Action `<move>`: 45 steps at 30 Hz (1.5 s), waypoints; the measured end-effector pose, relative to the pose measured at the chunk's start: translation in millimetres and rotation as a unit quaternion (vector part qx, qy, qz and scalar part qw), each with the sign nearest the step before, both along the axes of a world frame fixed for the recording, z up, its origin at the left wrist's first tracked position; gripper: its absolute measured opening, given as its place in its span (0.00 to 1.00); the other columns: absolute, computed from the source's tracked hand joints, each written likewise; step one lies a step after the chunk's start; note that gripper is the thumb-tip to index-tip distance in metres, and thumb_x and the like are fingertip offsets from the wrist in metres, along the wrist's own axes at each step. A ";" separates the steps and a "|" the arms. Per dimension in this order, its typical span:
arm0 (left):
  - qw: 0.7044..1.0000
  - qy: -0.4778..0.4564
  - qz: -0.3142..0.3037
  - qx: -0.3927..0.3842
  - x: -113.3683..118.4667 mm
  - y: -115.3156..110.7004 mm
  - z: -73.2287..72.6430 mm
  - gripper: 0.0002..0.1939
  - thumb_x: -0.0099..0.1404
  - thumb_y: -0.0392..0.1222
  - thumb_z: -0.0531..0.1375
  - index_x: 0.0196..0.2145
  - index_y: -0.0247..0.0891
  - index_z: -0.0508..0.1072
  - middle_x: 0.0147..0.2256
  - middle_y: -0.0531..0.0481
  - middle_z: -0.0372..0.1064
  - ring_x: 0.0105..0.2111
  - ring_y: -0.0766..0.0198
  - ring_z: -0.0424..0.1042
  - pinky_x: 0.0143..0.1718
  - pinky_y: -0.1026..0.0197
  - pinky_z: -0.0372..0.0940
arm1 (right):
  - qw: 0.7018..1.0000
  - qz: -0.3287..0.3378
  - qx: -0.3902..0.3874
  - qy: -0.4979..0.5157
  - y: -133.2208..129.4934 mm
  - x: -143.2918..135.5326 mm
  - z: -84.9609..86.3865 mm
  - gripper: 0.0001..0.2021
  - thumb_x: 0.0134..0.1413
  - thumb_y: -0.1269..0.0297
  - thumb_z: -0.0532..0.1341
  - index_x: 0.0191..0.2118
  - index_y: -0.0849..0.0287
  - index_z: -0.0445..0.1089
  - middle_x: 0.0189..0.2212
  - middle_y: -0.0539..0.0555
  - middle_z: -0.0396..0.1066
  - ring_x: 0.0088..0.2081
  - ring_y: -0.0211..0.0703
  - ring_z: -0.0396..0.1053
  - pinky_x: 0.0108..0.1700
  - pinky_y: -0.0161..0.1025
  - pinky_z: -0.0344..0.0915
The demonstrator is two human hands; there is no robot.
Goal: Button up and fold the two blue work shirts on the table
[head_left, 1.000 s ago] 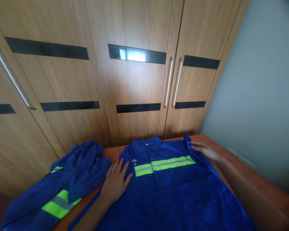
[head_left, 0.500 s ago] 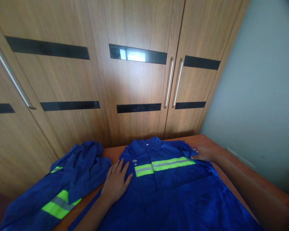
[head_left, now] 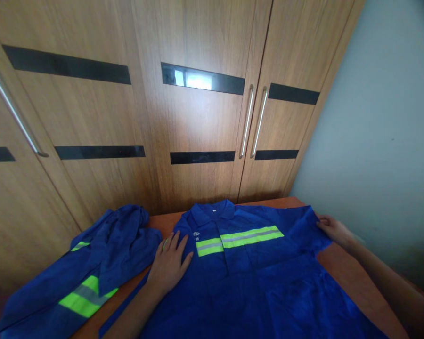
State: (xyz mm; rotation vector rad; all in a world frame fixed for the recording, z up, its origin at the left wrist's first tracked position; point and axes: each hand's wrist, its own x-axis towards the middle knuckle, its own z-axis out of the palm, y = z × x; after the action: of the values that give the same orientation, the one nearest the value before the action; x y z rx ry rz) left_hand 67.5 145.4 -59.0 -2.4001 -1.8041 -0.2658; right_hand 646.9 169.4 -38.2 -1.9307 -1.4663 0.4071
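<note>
A blue work jacket with a yellow-green and grey reflective band lies spread out, its collar towards the wardrobe. My left hand rests flat on the shoulder at the left of the jacket, fingers apart, a ring on one finger. Out to the right, my right hand pinches the edge of the short sleeve, which is stretched out sideways. The fingertips of that hand are partly hidden by the fabric.
A second blue garment with reflective strips lies crumpled on the left. Under both is a reddish-brown wooden surface. Behind it stands a wooden wardrobe with metal handles; a pale wall is on the right.
My right hand has moved right with the sleeve edge, and the sleeve that was bunched near the shoulder is now extended. My left hand has stayed on the jacket.
</note>
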 end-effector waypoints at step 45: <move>1.000 -0.003 0.000 -0.013 1.5 0.2 5.3 0.29 0.67 0.55 0.47 0.60 0.38 0.62 0.63 0.38 0.54 0.63 0.47 0.52 0.61 0.44 0.47 | 0.918 0.324 -0.055 -0.221 -98.3 -92.6 -31.6 0.28 0.61 0.52 0.51 0.65 0.49 0.52 0.66 0.53 0.48 0.66 0.53 0.45 0.65 0.58 0.43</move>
State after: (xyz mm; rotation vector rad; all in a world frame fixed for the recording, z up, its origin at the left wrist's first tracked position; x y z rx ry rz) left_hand 69.0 145.6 -53.7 -2.4183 -1.8221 -0.2508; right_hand 554.4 71.1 -69.8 -1.6336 -2.4387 0.3544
